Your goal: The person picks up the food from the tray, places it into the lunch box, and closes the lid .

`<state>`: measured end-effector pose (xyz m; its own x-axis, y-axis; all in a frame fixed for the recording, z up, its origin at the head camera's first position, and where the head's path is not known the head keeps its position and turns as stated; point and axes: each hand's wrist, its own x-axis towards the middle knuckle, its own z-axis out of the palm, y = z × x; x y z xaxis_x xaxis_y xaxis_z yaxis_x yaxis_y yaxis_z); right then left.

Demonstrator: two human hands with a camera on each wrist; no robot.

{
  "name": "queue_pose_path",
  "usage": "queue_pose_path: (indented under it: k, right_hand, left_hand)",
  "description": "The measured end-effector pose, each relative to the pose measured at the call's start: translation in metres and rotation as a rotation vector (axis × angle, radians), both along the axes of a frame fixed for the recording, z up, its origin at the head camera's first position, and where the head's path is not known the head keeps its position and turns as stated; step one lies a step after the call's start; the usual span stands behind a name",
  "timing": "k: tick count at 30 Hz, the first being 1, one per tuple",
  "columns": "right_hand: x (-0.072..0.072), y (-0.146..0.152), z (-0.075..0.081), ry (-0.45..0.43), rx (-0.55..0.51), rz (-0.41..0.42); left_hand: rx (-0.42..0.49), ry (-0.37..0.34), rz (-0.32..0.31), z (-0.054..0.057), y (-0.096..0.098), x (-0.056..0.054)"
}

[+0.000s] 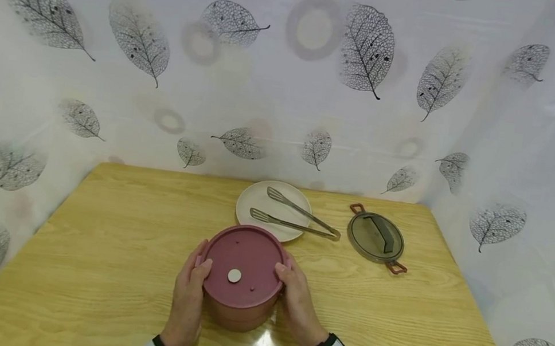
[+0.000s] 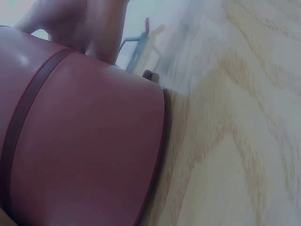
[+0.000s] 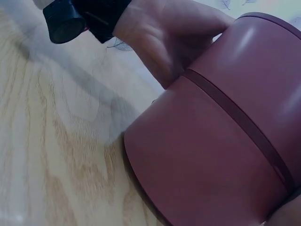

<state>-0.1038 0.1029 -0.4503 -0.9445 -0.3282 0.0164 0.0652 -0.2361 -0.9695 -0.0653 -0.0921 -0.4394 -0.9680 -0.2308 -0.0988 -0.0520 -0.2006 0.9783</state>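
A dark red, round lidded container (image 1: 244,273) is at the front middle of the wooden table, with a pale round button (image 1: 234,275) on its lid. My left hand (image 1: 190,289) grips its left side, the thumb over the lid's rim. On the opposite side, my right hand (image 1: 297,302) holds it the same way. In the left wrist view, the smooth wall of the container (image 2: 89,141) meets the wood grain at its lower edge. A darker band circles the container (image 3: 197,141) in the right wrist view. Most of the fingers are hidden behind it.
Just behind the container lies a white plate (image 1: 251,196) with open metal tongs (image 1: 297,225) across it. To the right, a dark round lid or shallow pan (image 1: 368,242) has two brown side handles. A leaf-patterned curtain (image 1: 267,91) encloses the table (image 1: 118,246).
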Motion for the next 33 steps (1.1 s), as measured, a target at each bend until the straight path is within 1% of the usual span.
queue_pose_path:
  k: [3,7,9,11,14,16,19,22,26,28,31,33]
  right_hand:
    - [0.0,-0.001,-0.001,0.018,0.021,0.014]
    - [0.0,-0.001,-0.004,0.054,0.08,0.062]
    - [0.0,-0.001,-0.004,0.056,0.101,0.082]
    - [0.0,-0.001,-0.004,0.058,0.12,0.095]
    - [0.001,0.0,-0.004,0.053,0.136,0.092]
    - [0.001,0.0,-0.003,0.055,0.143,0.087]
    - [0.0,0.001,-0.002,0.051,0.146,0.09]
    - [0.0,0.002,-0.003,0.053,0.149,0.096]
    - [0.0,0.003,-0.003,0.075,0.172,0.089]
    - [-0.001,0.004,-0.003,0.12,0.222,0.079]
    - [-0.001,0.007,-0.001,0.2,0.362,0.048]
    - [0.0,0.01,0.001,0.225,0.448,0.034]
  left_hand:
    - [-0.038,-0.02,-0.043,0.0,-0.004,0.0]
    - [-0.161,-0.055,-0.12,0.0,-0.014,0.004]
    - [-0.25,-0.059,-0.13,-0.001,-0.02,0.007]
    - [-0.32,-0.053,-0.128,-0.003,-0.026,0.01]
    - [-0.371,-0.06,-0.143,-0.004,-0.031,0.012]
    - [-0.359,-0.058,-0.165,-0.004,-0.031,0.012]
    - [-0.315,-0.05,-0.18,-0.004,-0.028,0.013]
    - [-0.263,-0.014,-0.187,-0.003,-0.024,0.013]
    - [-0.216,0.005,-0.198,-0.003,-0.021,0.012]
    - [-0.219,-0.017,-0.196,-0.002,-0.02,0.011]
    - [-0.223,-0.048,-0.201,0.0,-0.018,0.009]
    - [-0.226,-0.059,-0.201,0.001,-0.018,0.009]
